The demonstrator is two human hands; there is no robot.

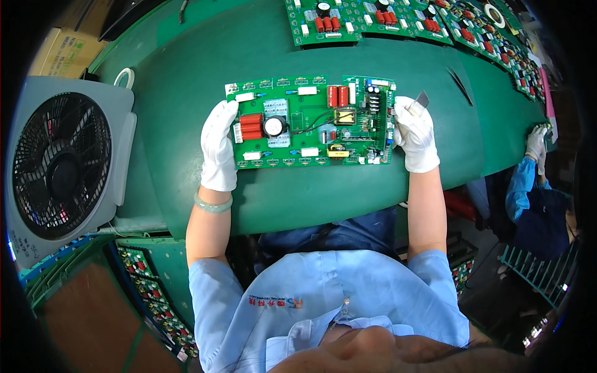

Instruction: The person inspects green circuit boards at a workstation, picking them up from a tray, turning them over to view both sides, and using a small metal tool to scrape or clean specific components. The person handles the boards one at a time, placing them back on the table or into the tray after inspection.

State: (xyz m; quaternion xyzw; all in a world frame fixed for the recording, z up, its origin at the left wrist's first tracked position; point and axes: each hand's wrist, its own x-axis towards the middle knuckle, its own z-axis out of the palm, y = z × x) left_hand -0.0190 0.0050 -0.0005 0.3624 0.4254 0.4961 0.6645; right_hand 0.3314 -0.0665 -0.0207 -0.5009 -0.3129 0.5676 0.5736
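Observation:
A large green circuit board (306, 118) lies level in front of me, populated with red capacitors (251, 127), a round black-and-white part (274, 126), a yellow transformer (344, 117) and black wires. My left hand (218, 149), in a white glove, is closed along the board's left edge. At the right edge my gloved right hand (416, 138) has its fingers curled against the board. A small flat grey piece (422, 99) sticks up from those same right fingers; its lower part is hidden. Whether the board touches the table cannot be made out.
The green table (186, 68) carries black tweezers (460, 87) at right and several similar boards (323, 25) along the back. A box fan (62, 165) stands left, near a white ring (124, 78) and carton (65, 53). A co-worker's gloved hand (535, 143) is far right.

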